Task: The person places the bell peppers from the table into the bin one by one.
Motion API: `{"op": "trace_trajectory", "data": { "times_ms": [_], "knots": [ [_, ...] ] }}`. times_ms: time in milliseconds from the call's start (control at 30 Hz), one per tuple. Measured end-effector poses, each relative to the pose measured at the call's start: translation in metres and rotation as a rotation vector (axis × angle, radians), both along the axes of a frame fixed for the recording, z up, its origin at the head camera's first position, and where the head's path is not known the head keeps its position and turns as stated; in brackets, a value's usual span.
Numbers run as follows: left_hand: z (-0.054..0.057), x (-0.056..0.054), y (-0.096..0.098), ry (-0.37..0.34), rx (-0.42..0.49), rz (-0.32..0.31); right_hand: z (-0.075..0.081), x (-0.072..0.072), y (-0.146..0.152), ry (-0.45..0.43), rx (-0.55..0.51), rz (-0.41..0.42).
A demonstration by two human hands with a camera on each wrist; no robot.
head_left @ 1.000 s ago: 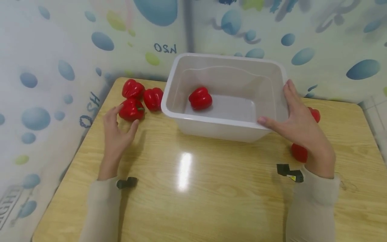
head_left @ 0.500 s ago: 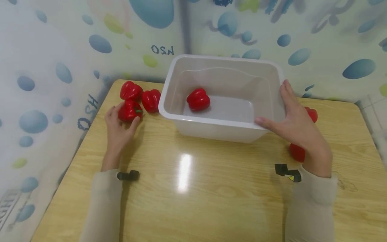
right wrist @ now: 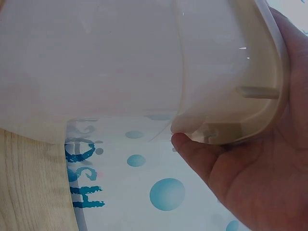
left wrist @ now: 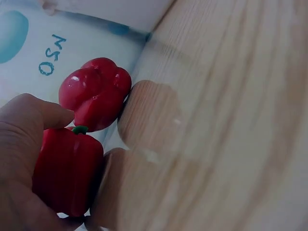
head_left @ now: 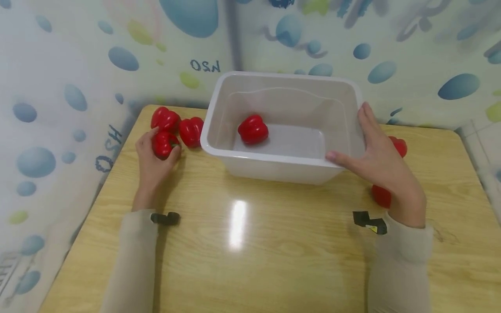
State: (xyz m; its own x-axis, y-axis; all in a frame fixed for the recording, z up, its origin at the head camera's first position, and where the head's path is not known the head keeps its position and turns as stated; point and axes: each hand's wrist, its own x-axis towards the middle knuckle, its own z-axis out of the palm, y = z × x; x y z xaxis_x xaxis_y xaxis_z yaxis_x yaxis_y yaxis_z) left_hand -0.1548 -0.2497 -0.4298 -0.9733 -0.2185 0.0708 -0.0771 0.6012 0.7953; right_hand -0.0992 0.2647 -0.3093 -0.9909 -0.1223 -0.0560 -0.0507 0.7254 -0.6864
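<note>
My left hand (head_left: 154, 163) holds a red bell pepper (head_left: 163, 144) with a green stem at the table's back left. Thumb and fingers lie on opposite sides of it, and in the left wrist view the thumb is near the stem of the pepper (left wrist: 70, 171). Two more red peppers lie close by: one behind (head_left: 165, 119) and one to the right (head_left: 191, 131). A white plastic bin (head_left: 282, 169) stands right of them with one red pepper (head_left: 253, 129) inside. My right hand (head_left: 385, 165) grips the bin's right end, thumb at the front rim.
Two red peppers, one at the back (head_left: 399, 146) and one nearer (head_left: 381, 196), are partly hidden by the right hand and forearm. The wooden table (head_left: 274, 243) meets a patterned wall (head_left: 336, 39) at the back and left.
My left hand has closed its thumb and fingers around the pepper, whose stem has turned slightly. The right hand keeps its grip on the bin. The whole view has shifted a little.
</note>
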Motion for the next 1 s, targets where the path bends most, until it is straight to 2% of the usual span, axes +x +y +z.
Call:
{"op": "trace_trajectory", "data": {
  "times_ms": [200,333,467,567,700,800,1000],
  "knots": [
    [0.001,-0.009,0.001,0.016,0.005,0.023,0.000,0.000,-0.002,0.008,-0.012,0.001],
    [-0.001,-0.013,0.006,0.028,0.016,0.074,-0.001,0.000,-0.002,0.009,-0.010,-0.001],
    [-0.003,-0.013,0.010,0.009,0.038,0.134,-0.001,0.000,-0.002,0.008,-0.001,0.002],
    [-0.006,-0.012,0.011,0.023,0.042,0.164,-0.002,0.000,-0.002,0.004,0.000,0.007],
    [-0.008,-0.012,0.012,0.063,0.029,0.163,-0.002,0.000,0.000,-0.015,0.021,-0.004],
    [-0.009,-0.011,0.013,0.064,0.044,0.162,-0.002,-0.001,0.001,-0.022,0.029,-0.008],
    [-0.003,-0.008,0.010,0.010,0.125,0.177,-0.003,-0.002,0.001,-0.020,0.008,0.000]
  ]
}}
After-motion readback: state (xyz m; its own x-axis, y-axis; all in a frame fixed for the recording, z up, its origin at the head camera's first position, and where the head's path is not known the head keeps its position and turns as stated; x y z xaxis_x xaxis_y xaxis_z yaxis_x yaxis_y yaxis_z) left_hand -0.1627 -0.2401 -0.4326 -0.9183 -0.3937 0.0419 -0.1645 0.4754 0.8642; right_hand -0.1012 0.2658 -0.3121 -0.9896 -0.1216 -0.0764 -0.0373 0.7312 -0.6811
